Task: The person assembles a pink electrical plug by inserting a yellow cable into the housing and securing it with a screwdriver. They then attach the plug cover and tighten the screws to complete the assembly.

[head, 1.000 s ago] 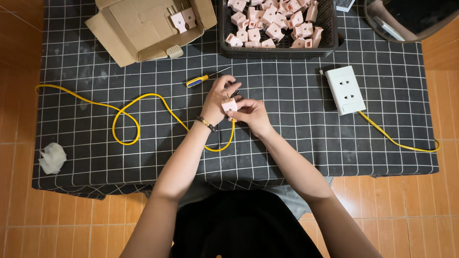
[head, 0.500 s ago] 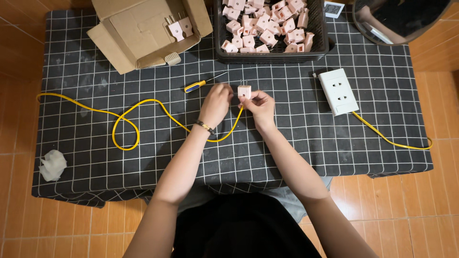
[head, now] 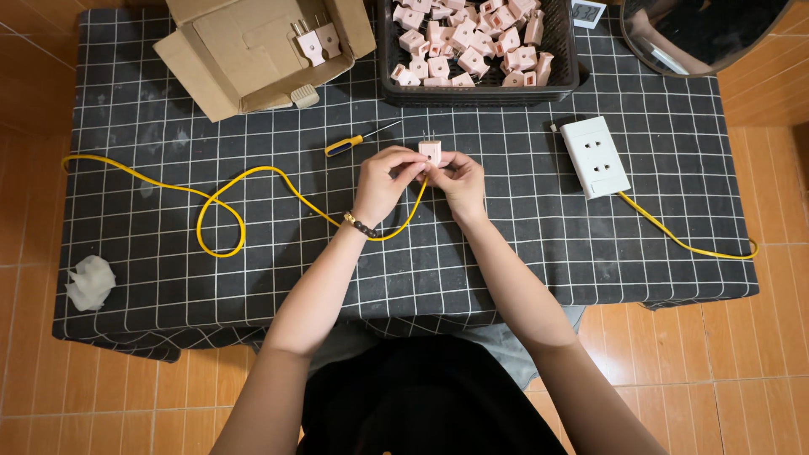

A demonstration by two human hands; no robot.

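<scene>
Between both hands' fingers (head: pixel 415 171), boxy pink plug (head: pixel 430 152)

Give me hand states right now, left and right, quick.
Left hand: closed, pinching the pink plug at the yellow cable end.
Right hand: closed, fingertips on the same plug.

A cardboard box (head: pixel 253 50) sits at the table's (head: pixel 168 278) far-left corner, a screwdriver (head: pixel 358 140) mid-table, crumpled white paper (head: pixel 89 281) at its left edge.

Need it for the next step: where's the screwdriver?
Head view: the screwdriver lies on the checked cloth, just left of the left hand, below the cardboard box.
</scene>
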